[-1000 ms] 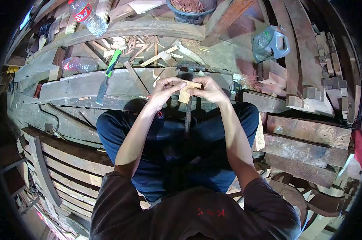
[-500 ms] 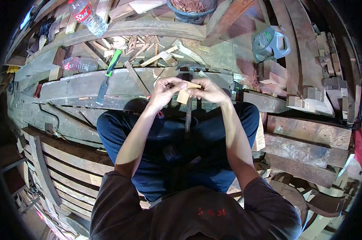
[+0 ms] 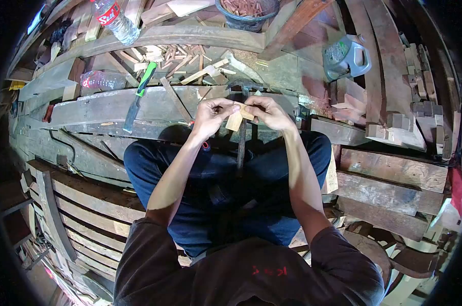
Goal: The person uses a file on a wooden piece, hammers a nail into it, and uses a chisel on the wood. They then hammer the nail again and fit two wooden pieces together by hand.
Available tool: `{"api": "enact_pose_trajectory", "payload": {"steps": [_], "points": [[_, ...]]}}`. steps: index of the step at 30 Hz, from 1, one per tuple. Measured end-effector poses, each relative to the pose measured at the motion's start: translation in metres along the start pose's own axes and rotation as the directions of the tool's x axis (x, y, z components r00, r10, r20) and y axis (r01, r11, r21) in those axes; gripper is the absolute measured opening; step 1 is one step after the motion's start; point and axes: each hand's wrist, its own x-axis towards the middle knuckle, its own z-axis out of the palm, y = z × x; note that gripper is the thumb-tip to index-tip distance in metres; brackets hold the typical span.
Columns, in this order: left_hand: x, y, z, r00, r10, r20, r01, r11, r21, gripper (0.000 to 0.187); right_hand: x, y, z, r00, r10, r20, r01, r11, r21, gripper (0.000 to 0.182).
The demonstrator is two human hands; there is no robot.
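My left hand [image 3: 211,117] pinches a small pale wooden piece [image 3: 234,122] between thumb and fingers, in front of my knees. Closed from the other side, my right hand [image 3: 271,115] grips a second small wooden piece [image 3: 247,112] that meets the first at an angle. Whether the two are joined cannot be told. Below and behind the hands lies a hammer [image 3: 241,150], its head on the plank and its handle pointing towards me. A chisel [image 3: 146,77] with a green and black handle rests on the planks to the left.
Wood offcuts [image 3: 177,55] lie scattered beyond the plank [image 3: 93,111]. Plastic bottles [image 3: 103,80] are at the left, a bucket of wood scraps [image 3: 247,20] at the back, and a plastic jug [image 3: 345,58] at the right. A slanting post [image 3: 297,25] stands behind my hands.
The piece in my right hand has tilted from pointing right to angling down. My right fingers have shifted over it; the left hand keeps its pinch.
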Motion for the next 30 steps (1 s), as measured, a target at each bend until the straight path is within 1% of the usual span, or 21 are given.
{"api": "enact_pose_trajectory", "payload": {"steps": [8,13,17,18,19,22,25,28,30], "points": [[-0.002,0.004,0.001,1.000,-0.015,0.002,0.015,0.999,-0.050,0.013,-0.002,-0.007,0.001,1.000,0.000,0.010,0.001,0.998,-0.062,0.014],[-0.002,0.000,-0.001,0.999,-0.042,0.031,0.046,0.990,-0.130,0.016,-0.003,-0.013,0.002,0.999,-0.045,0.025,0.047,0.996,-0.077,0.013],[-0.004,0.003,-0.001,0.996,-0.073,0.053,0.080,0.987,-0.140,0.015,-0.003,-0.009,0.000,0.994,-0.089,0.056,0.095,0.990,-0.108,0.013],[-0.004,0.003,-0.001,0.996,-0.070,0.059,0.079,0.986,-0.150,0.013,-0.004,-0.015,0.000,0.995,-0.084,0.051,0.090,0.985,-0.145,0.013],[-0.005,0.004,-0.001,0.996,-0.067,0.065,0.077,0.984,-0.159,0.013,-0.004,-0.013,0.000,0.996,-0.075,0.054,0.082,0.987,-0.136,0.013],[-0.004,0.003,-0.001,0.996,-0.072,0.045,0.076,0.993,-0.089,0.013,-0.003,-0.009,-0.001,0.996,-0.069,0.060,0.077,0.988,-0.133,0.013],[-0.007,0.005,0.000,0.996,-0.071,0.049,0.075,0.993,-0.086,0.013,-0.004,-0.011,0.000,0.995,-0.065,0.071,0.074,0.989,-0.131,0.013],[-0.007,-0.001,-0.001,0.997,-0.052,0.055,0.060,0.985,-0.159,0.013,-0.004,-0.010,0.001,0.996,-0.055,0.070,0.063,0.991,-0.118,0.013],[-0.008,-0.004,-0.001,0.997,-0.054,0.050,0.062,0.983,-0.173,0.014,-0.004,-0.010,0.002,0.998,-0.017,0.064,0.024,0.994,-0.109,0.014]]}}
